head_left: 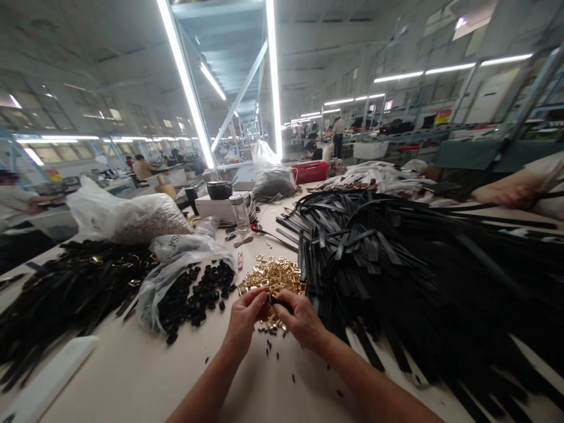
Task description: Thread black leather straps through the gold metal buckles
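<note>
My left hand (245, 320) and my right hand (299, 320) meet at the table's near middle, both pinched together. Between them is a gold metal buckle, and my right fingers also grip the end of a black strap (280, 303). Just beyond my fingers lies a heap of gold buckles (275, 276). Small black plastic pieces (198, 296) spill from a clear bag (176, 258) to the left. A large pile of black straps (396, 258) fills the table to the right.
More black straps with gold fittings (74, 288) lie at the left. A full clear bag (127, 217), a jar (240, 211), a white box (218, 207) and a red basket (311, 171) stand further back. Another person's arm (511, 191) rests at the right edge.
</note>
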`<state>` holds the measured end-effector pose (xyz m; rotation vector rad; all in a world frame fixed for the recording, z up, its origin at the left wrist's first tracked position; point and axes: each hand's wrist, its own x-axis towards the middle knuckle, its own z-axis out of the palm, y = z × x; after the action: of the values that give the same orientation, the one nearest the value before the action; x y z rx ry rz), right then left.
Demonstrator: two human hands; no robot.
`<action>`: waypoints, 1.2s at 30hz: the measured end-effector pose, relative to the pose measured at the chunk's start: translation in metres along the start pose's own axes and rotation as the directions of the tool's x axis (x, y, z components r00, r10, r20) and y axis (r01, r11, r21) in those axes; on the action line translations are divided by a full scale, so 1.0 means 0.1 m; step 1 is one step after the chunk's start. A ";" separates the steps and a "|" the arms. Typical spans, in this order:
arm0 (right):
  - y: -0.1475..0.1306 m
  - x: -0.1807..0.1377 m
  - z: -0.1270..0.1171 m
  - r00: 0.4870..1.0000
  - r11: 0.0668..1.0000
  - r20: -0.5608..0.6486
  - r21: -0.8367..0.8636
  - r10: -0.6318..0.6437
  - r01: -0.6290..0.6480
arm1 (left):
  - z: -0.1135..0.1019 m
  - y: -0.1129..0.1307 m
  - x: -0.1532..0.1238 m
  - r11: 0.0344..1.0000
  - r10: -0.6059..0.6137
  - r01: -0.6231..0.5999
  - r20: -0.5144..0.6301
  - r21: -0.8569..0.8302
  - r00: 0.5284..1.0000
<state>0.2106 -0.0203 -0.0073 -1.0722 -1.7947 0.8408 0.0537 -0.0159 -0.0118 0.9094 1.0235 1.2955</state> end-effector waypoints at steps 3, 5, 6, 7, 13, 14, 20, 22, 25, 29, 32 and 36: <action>-0.01 -0.01 0.00 0.999 0.999 0.026 -0.011 -0.040 0.040 | -0.01 0.00 0.01 0.995 -0.058 0.060 0.031 -0.080 0.998; -0.01 -0.02 -0.01 0.998 0.998 0.039 -0.014 -0.053 0.053 | -0.01 -0.01 0.01 0.987 -0.096 0.101 0.044 -0.124 0.994; -0.01 -0.02 -0.01 0.998 0.998 0.043 -0.017 -0.055 0.056 | -0.01 -0.01 0.01 0.983 -0.112 0.117 0.045 -0.140 0.993; -0.01 -0.02 -0.01 0.997 0.998 0.046 -0.023 -0.057 0.058 | -0.01 0.00 0.01 0.980 -0.125 0.131 0.046 -0.152 0.991; -0.03 -0.03 -0.02 0.996 0.996 0.058 -0.059 -0.069 0.072 | 0.00 0.04 0.02 0.960 -0.204 0.215 0.076 -0.180 0.976; -0.03 -0.03 -0.03 0.996 0.995 0.062 -0.068 -0.069 0.073 | 0.00 0.05 0.02 0.958 -0.211 0.222 0.080 -0.179 0.974; -0.03 -0.03 -0.03 0.999 0.991 0.034 -0.128 -0.040 0.044 | 0.00 0.05 0.01 0.956 -0.203 0.217 0.093 -0.196 0.975; -0.01 -0.02 -0.03 1.000 0.991 0.017 -0.135 -0.019 0.021 | 0.01 0.04 0.00 0.963 -0.181 0.201 0.119 -0.182 0.976; 0.01 -0.02 -0.03 1.000 0.989 0.007 -0.148 -0.010 0.011 | 0.01 0.03 -0.02 0.978 -0.158 0.175 0.141 -0.117 0.977; 0.01 -0.02 -0.03 1.000 0.984 0.006 -0.175 -0.015 0.016 | 0.00 0.01 -0.03 0.994 -0.107 0.105 0.144 0.021 0.984; 0.00 -0.02 -0.04 1.000 0.981 0.009 -0.192 -0.020 0.022 | 0.00 0.02 -0.04 0.997 -0.048 0.039 0.162 0.062 0.986; -0.01 -0.02 -0.05 0.998 0.985 0.039 -0.169 -0.042 0.048 | 0.00 0.04 -0.03 0.994 -0.104 0.109 0.174 -0.021 0.979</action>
<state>0.2155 -0.0218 -0.0049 -1.1263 -1.9406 0.6934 0.0524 -0.0185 -0.0075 0.9144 0.9023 1.1202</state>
